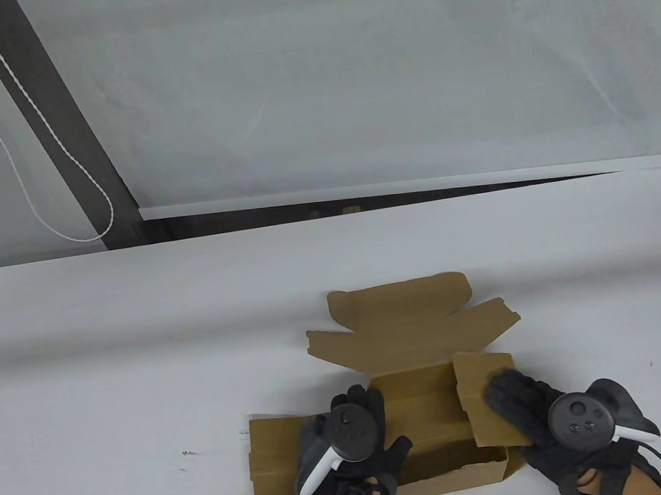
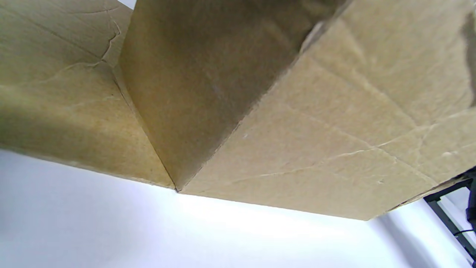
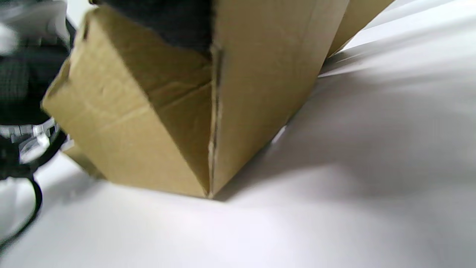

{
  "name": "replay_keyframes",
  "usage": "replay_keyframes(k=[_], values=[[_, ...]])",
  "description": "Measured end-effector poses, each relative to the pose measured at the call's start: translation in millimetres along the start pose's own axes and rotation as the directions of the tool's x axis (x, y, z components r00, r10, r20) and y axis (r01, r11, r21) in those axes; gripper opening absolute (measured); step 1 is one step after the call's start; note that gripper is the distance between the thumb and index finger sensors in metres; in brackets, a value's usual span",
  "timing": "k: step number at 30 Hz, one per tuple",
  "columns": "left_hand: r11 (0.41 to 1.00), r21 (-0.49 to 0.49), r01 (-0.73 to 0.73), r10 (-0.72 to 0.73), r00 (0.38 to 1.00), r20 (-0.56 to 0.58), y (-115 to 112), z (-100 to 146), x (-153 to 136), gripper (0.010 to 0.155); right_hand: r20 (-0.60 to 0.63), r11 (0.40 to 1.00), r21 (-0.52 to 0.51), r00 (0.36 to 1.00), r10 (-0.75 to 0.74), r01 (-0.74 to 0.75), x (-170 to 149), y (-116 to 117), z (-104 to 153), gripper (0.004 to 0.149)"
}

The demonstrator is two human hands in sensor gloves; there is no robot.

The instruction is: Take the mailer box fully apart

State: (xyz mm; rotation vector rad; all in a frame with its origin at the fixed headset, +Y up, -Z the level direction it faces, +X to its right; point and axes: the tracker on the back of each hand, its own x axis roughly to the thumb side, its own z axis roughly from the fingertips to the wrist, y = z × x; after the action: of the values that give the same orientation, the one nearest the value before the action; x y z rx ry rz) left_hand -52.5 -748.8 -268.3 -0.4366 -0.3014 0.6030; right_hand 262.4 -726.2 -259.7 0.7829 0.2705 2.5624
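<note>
The brown cardboard mailer box (image 1: 425, 425) sits near the table's front edge with its lid (image 1: 407, 323) folded back flat on the table. Its left side panel (image 1: 272, 461) lies spread out to the left. My left hand (image 1: 349, 437) rests on the box's left wall, thumb spread over the inside; its fingers do not show in the left wrist view, where the cardboard (image 2: 297, 123) fills the frame. My right hand (image 1: 528, 410) holds the right side flap (image 1: 483, 398), which stands raised over the box. In the right wrist view, dark gloved fingers (image 3: 167, 22) sit behind that flap (image 3: 260, 74).
The white table (image 1: 137, 363) stretches to the left, right and behind the box. A window blind with a hanging cord (image 1: 36, 149) is beyond the table's far edge.
</note>
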Motion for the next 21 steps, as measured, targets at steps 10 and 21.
replay_keyframes(k=[10, 21], values=[[1.0, 0.002, -0.005, 0.005, 1.0, -0.002, 0, 0, -1, 0.084, 0.085, 0.831, -0.303, 0.882, -0.464, 0.467, -27, -9, 11, 0.073], [1.0, 0.012, -0.009, 0.009, 1.0, -0.024, 0, 1, -2, 0.086, -0.078, 0.604, -0.642, 0.744, -0.664, 0.472, -70, -10, 38, 0.076]])
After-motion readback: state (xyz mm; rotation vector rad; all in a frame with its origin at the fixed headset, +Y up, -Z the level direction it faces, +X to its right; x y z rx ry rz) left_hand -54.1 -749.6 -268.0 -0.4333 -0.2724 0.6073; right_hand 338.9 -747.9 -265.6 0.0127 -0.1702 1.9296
